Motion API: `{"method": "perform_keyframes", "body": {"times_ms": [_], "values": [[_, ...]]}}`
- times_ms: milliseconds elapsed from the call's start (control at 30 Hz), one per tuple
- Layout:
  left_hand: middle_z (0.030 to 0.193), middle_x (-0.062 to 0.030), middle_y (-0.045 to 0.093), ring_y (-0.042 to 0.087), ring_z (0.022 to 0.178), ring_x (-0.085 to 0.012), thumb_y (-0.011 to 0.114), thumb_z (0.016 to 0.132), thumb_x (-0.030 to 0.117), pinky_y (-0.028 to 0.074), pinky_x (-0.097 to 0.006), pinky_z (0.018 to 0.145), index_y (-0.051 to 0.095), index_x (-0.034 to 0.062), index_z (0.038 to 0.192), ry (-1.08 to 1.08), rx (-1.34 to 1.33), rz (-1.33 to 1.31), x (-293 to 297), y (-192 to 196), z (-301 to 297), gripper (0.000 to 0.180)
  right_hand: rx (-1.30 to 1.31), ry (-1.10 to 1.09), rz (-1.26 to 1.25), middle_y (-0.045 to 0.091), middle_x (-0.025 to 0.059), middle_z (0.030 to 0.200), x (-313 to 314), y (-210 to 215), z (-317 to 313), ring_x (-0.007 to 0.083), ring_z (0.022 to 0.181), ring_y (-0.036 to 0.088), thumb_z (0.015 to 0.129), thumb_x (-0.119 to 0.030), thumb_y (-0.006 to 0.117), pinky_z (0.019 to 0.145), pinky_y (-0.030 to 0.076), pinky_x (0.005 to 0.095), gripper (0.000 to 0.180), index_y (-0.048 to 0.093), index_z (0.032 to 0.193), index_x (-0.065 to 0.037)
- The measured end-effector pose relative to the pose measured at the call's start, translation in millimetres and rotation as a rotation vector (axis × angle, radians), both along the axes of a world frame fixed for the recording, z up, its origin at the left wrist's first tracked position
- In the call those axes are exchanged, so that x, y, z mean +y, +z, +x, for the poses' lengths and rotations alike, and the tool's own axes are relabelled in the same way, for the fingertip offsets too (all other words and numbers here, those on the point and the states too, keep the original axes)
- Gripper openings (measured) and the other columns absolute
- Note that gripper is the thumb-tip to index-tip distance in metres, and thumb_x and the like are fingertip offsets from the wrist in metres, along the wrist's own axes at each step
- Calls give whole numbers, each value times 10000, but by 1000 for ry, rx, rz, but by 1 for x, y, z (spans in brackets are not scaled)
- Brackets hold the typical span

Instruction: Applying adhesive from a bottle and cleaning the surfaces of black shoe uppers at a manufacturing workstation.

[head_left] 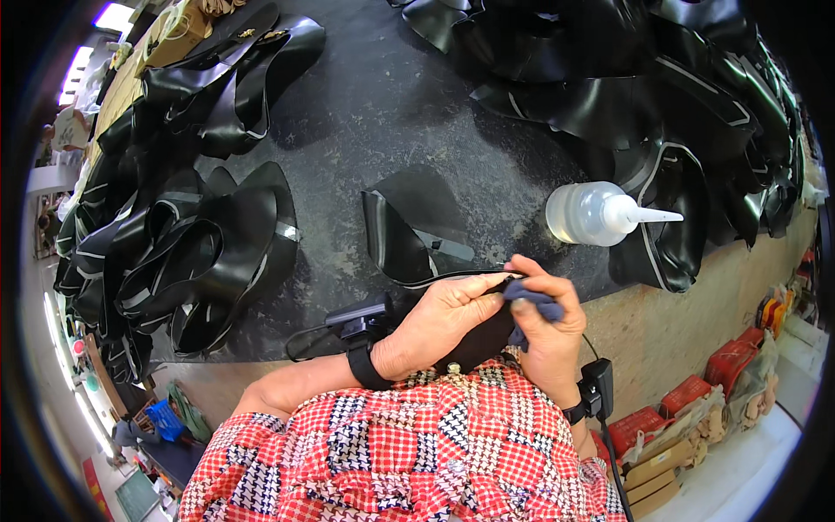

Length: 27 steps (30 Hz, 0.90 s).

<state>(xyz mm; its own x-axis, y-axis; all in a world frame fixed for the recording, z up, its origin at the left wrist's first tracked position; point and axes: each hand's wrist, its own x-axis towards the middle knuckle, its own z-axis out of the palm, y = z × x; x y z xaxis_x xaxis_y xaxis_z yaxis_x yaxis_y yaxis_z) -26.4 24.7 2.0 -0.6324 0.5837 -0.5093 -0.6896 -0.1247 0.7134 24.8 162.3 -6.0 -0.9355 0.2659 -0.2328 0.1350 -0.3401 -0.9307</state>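
My left hand [445, 315] pinches the edge of a curved black leather piece [391, 230], which stands partly on the dark table in front of me. Its near edge runs up to my fingers. In my right hand [552, 326] is a folded dark blue cloth [532, 300], gripped between thumb and fingers close against the leather edge at my left fingertips. The exact contact there is partly hidden by my fingers. A clear squeeze bottle [584, 214] with a white nozzle lies to the right of the leather piece, its tip pointing right.
Black leather pieces with pale edge strips pile up on the left [226, 235] and the right [557, 104] of the dark tabletop [374, 104]. Red crates [731, 357] and cardboard boxes [652, 474] stand below at right. A black device [361, 320] is strapped at my left wrist.
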Motion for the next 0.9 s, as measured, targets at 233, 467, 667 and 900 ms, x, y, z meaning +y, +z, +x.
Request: {"method": "perform_keyframes", "body": {"times_ms": [233,467,667,900], "values": [[1044,-41,603,514,941,-65,497,889,67,418,-217,831,527,-7,1168,-61,246,-103,-5,-9,5,290,-27,-24,133,611,101,949,-9,-10,-7,141,886,572,786,-3,629,792,453,259,122,546,876,-4],[897,-46,625,506,800,-45,511,877,63,441,-203,713,520,-4,1167,-80,363,-183,-1,-4,12,297,-200,-169,-204,610,120,880,-10,-4,-9,168,816,603,847,-57,569,736,495,283,115,492,924,-23],[921,6,592,492,819,-28,471,900,97,436,-191,729,487,3,1215,-89,93,24,-7,-3,4,329,-46,-97,-298,578,148,1051,0,2,-3,209,981,556,836,-51,571,878,437,328,176,499,994,-24],[865,7,604,483,779,-16,480,889,92,444,-202,676,482,-4,1206,-76,351,-22,-11,-10,8,330,-12,111,206,605,122,999,-2,5,-2,161,925,565,750,46,641,815,444,271,159,557,874,-6]]}}
